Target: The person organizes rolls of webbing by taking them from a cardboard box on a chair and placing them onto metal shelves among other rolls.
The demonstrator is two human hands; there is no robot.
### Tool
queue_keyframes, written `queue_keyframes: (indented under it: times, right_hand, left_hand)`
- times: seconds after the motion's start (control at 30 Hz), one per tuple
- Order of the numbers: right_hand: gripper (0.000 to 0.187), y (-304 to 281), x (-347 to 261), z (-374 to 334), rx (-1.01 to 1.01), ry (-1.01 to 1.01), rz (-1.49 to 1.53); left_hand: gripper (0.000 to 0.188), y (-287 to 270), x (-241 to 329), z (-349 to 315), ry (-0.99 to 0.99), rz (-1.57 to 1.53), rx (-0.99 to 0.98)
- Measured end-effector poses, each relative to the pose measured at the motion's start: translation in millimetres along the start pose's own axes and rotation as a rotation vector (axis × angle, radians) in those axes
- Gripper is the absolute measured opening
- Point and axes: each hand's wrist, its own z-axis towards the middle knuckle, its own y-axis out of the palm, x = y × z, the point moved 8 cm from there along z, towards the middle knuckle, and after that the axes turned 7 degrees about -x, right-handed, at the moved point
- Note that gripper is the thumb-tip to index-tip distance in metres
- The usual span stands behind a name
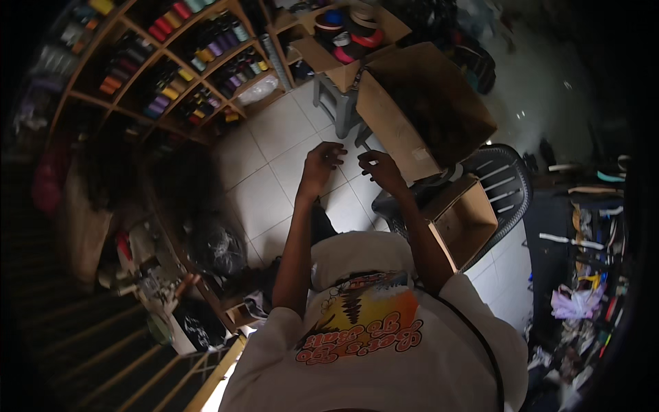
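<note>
Both my hands are raised in front of my body, a short gap apart, above the white tiled floor (pixel 288 158). My left hand (pixel 322 165) has half-bent fingers spread apart and pointing right, with nothing visible in it. The fingers of my right hand (pixel 382 172) are curled toward the thumb. A small pale spot shows between them, and whether it is a held thing or the floor behind I cannot make out. Nearest to my right hand is a big open cardboard box (pixel 395 127), its inside dark. The hands do not touch each other.
Wooden shelves (pixel 163 49) of coloured thread cones stand at the far left. A grey stool (pixel 334 103) bears a carton with rolls. On the right, a black plastic chair (pixel 523 182) holds a smaller open carton (pixel 468 237). A black plastic bag (pixel 218 248) lies left.
</note>
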Motion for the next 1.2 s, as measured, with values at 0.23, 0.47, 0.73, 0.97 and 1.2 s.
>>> queue_keyframes:
  times: [0.23,0.47,0.73,0.97,1.2]
  right_hand:
    - [0.028,-36.6,-4.3,49.6,0.256,0.148,0.131]
    - [0.021,-138.8,31.0,43.7,0.749,0.258,0.343]
    - [0.026,-249.9,173.5,22.0,1.057,0.636,0.303]
    - [0.041,-264.3,303.7,71.8,0.840,0.693,-0.436]
    - [0.050,-291.3,357.4,188.7,0.715,0.822,-0.041]
  left_hand:
    - [0.030,-7.8,15.9,142.5,-0.057,0.063,-0.291]
    - [0.023,60.6,2.4,273.3,-0.112,-0.084,-0.476]
    - [0.017,110.9,-66.2,407.6,-0.249,0.228,-0.478]
    - [0.021,229.4,-150.7,461.0,0.079,1.038,-0.850]
    - [0.045,292.4,-287.6,507.9,0.092,1.007,-1.009]
